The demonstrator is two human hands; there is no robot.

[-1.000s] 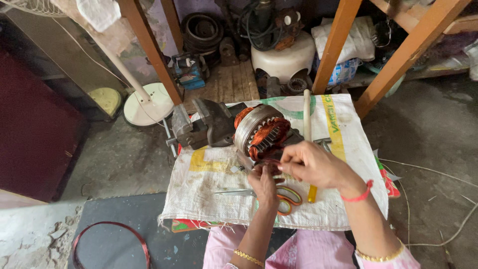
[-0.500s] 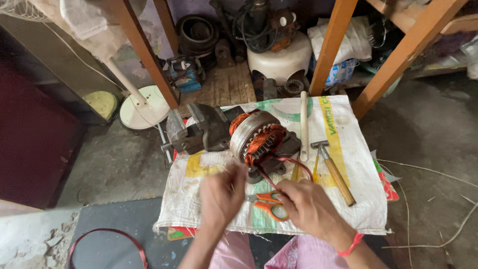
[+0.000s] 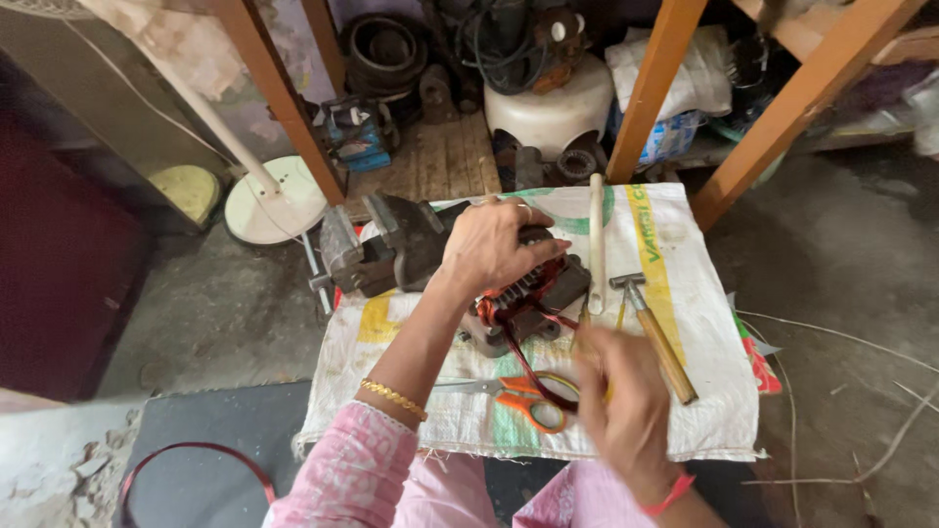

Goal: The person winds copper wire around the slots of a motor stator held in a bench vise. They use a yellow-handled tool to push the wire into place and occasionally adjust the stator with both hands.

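You are working on a woven sack (image 3: pixel 675 235) spread over a concrete floor (image 3: pixel 215 313), with orange wooden legs (image 3: pixel 650 93) and clutter behind it. Your left hand (image 3: pixel 489 244) is clenched over the top of the motor stator (image 3: pixel 523 293), just right of the grey vise (image 3: pixel 391 249). Your right hand (image 3: pixel 621 401), blurred, pinches red wire (image 3: pixel 528 367) in front of the stator, above the orange scissors (image 3: pixel 518 396); a hammer (image 3: pixel 655 332) lies right of the stator.
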